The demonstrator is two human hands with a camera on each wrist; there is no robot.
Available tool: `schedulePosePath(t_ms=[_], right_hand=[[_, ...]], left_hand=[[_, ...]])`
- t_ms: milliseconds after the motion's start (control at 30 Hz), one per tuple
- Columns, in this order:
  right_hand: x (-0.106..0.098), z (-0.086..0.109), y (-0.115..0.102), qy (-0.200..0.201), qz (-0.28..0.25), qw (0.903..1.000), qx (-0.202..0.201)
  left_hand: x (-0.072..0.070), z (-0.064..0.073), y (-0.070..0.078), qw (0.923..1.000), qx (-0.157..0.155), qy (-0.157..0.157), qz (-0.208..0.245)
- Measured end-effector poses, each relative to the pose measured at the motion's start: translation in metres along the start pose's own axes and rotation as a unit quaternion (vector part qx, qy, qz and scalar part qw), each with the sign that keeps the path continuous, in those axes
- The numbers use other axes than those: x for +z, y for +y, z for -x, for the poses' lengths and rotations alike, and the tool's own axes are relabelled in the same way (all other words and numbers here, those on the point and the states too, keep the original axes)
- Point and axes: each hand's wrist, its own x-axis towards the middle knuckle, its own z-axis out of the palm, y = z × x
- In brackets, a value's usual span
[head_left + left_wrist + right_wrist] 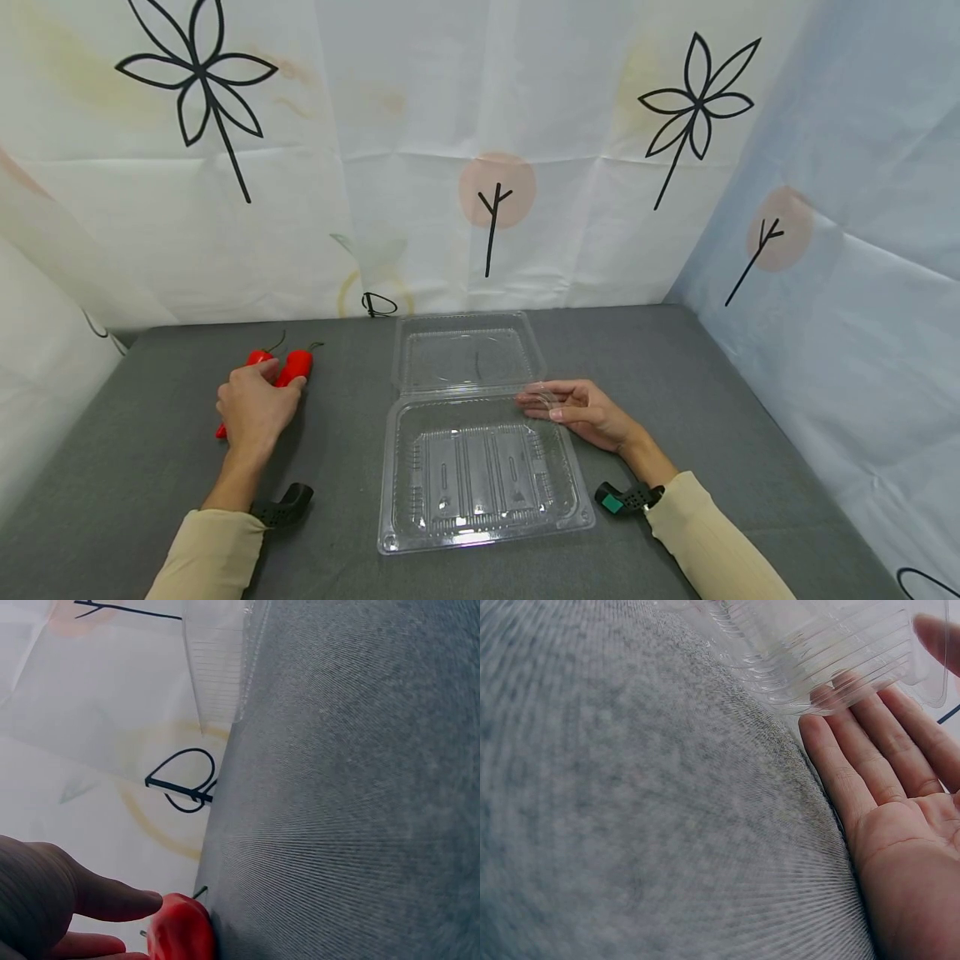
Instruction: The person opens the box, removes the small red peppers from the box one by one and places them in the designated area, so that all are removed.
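Two red chili peppers lie side by side at the left of the table. My left hand (pixel 257 402) is over them, its thumb and fingers around the right-hand chili pepper (pixel 297 365); the left-hand chili pepper (pixel 257 358) passes partly hidden under the hand. In the left wrist view the thumb touches a chili pepper (pixel 182 930). A clear plastic clamshell container (pixel 480 527) stands open at the centre, its lid (pixel 468 346) folded back. My right hand (pixel 581 414) holds the container near its hinge corner, thumb at the rim and fingers along the outer side wall.
A grey cloth covers the table (pixel 337 492). Behind it and to the right hang white printed sheets (pixel 427 225). The raised lid reaches the table's back edge. Dark wrist straps (pixel 285 505) sit on both wrists.
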Motion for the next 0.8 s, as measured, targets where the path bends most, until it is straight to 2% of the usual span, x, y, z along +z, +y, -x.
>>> schedulePosePath(t_ms=[233, 367, 500, 600, 667, 800], right_hand=[[0.001, -0.001, 0.0, 0.002, -0.001, 1.0, 0.003], [0.001, -0.001, -0.001, 0.006, -0.001, 0.9999, 0.008], [-0.001, 0.0, 0.0, 0.008, 0.002, 0.9999, 0.012], [-0.002, 0.001, -0.001, 0.013, 0.006, 0.9998, 0.016], [-0.003, 0.002, -0.003, 0.017, 0.011, 0.9996, 0.02], [-0.006, 0.006, -0.01, 0.041, 0.02, 0.9983, 0.036]], left_hand=[[-0.004, 0.001, 0.007, 0.9997, 0.022, 0.01, 0.01], [-0.007, 0.003, 0.014, 0.9996, 0.025, -0.004, 0.01], [-0.007, 0.006, 0.02, 0.9988, 0.041, -0.018, 0.02], [-0.007, 0.007, 0.022, 0.9967, 0.075, -0.015, 0.027], [-0.006, 0.007, 0.023, 0.9937, 0.109, -0.006, 0.024], [-0.007, 0.006, 0.024, 0.9802, 0.198, 0.009, 0.012]])
